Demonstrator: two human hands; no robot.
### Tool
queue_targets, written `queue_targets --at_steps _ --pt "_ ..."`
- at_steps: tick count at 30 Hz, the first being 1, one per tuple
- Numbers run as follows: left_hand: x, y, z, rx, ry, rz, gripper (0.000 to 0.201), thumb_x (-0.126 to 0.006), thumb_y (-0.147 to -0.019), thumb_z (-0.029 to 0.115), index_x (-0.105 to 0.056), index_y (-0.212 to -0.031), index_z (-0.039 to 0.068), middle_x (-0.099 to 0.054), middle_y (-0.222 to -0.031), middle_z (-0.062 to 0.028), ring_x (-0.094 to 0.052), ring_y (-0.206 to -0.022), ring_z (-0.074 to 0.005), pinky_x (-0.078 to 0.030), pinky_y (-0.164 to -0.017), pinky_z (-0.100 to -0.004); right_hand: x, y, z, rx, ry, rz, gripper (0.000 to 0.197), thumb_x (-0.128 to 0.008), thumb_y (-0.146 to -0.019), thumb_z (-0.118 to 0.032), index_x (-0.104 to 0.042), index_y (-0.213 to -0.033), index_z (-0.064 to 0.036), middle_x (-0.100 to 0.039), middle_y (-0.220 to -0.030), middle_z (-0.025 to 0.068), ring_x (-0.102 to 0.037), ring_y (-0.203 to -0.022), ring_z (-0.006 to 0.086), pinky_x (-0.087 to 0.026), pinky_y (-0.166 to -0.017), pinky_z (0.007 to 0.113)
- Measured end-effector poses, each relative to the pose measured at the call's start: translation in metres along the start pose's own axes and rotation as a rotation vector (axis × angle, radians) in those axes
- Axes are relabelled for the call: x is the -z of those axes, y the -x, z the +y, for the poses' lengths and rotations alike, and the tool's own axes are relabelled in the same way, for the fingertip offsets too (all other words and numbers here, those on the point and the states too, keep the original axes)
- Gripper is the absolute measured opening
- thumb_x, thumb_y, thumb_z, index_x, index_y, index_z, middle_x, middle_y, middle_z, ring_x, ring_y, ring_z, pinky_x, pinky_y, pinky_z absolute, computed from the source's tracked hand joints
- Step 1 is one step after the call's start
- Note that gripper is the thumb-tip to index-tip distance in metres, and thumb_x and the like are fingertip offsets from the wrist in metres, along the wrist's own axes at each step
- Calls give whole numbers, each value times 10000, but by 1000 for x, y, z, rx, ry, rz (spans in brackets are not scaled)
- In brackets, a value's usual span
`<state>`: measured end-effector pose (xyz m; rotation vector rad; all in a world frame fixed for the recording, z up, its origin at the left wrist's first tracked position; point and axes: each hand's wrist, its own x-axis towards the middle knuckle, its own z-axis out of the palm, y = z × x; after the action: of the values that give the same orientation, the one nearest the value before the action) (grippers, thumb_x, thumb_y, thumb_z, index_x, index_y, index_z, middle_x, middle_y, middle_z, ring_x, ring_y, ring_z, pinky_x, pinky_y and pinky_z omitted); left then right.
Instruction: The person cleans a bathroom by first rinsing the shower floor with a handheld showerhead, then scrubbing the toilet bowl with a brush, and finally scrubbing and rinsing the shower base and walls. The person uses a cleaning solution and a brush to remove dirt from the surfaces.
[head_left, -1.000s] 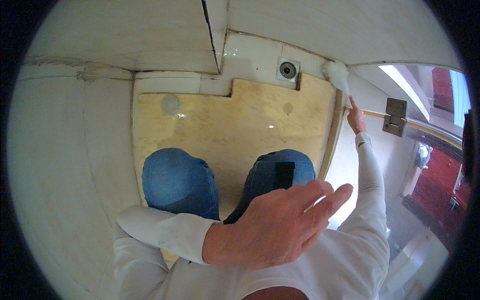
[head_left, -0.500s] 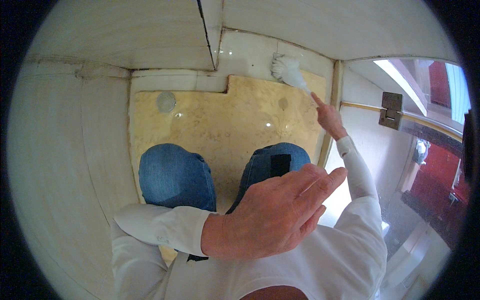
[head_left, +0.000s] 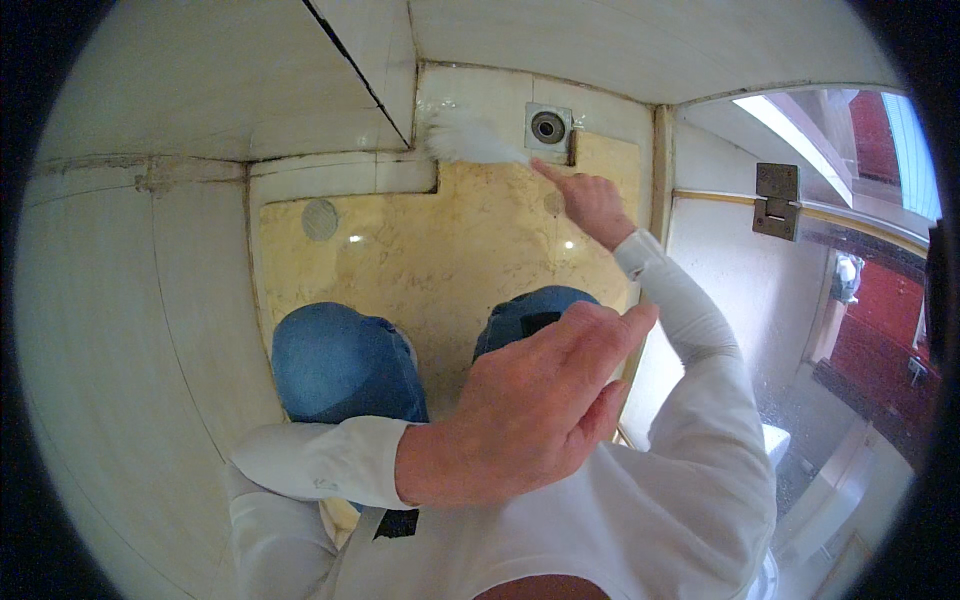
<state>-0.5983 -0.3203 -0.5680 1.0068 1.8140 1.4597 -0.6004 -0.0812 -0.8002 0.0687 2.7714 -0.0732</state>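
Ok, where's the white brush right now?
In the head view, the brush, blurred, is at upper centre, just left of the square drain, with its right end in the right hand.

Left forearm point(head_left: 325, 462) lies level across the front of the torso, elbow bent. Left hand point(head_left: 525, 410) hangs ahead of the chest, back uppermost; left index finger point(head_left: 632, 328) is extended toward the right, left thumb point(head_left: 602, 412) set apart below it, palm hidden. Right arm point(head_left: 705, 370) reaches forward, forearm angled inward to the left. Right hand point(head_left: 595, 203) is closed in a grip, right index finger point(head_left: 547, 170) outstretched to the left. Left knee point(head_left: 345, 360) and right knee point(head_left: 522, 312) are both bent.
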Motion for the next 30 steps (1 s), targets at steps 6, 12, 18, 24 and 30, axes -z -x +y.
queue_targets --at_steps 6,12,18,24,30 --pt "3 -5 -5 -27 5 -14 542 -597 -758 30 -417 -1270 34 -528 -947 -125 -580 -834 -288 -501 -653 -357 14 50 85 -193 92 14 689 -529 -825 -95 -290 -1404 -383 -630 -700 135 -638 -633 309 -505 -539 450" --pt "1 -16 -24 68 12 -105 503 -597 -768 21 -439 -1246 35 -539 -996 -144 -586 -800 -286 -498 -649 -342 -16 164 67 -429 -195 224 623 -534 -865 -119 -315 -1406 -336 -595 -680 128 -597 -576 270 -479 -529 402" --pt "10 -43 -52 133 80 -61 462 -599 -793 -6 -470 -1236 31 -559 -1012 -138 -601 -696 -182 -482 -623 -283 -67 377 -41 -904 -469 130 663 -535 -832 -15 -338 -1418 -253 -544 -659 153 -550 -563 272 -429 -538 401" --pt "7 -60 -62 194 78 -167 473 -588 -816 8 -450 -1269 18 -559 -1055 -137 -600 -742 -150 -477 -641 -247 -109 485 -138 -1275 -560 -219 616 -480 -860 -40 -328 -1415 -258 -577 -709 233 -561 -600 365 -418 -565 455" --pt "3 -61 -64 157 56 -171 472 -586 -823 15 -447 -1274 14 -561 -1064 -139 -597 -744 -146 -483 -636 -250 -151 400 -73 -1157 -639 15 620 -471 -851 -42 -333 -1409 -275 -544 -677 243 -537 -562 356 -410 -561 448"
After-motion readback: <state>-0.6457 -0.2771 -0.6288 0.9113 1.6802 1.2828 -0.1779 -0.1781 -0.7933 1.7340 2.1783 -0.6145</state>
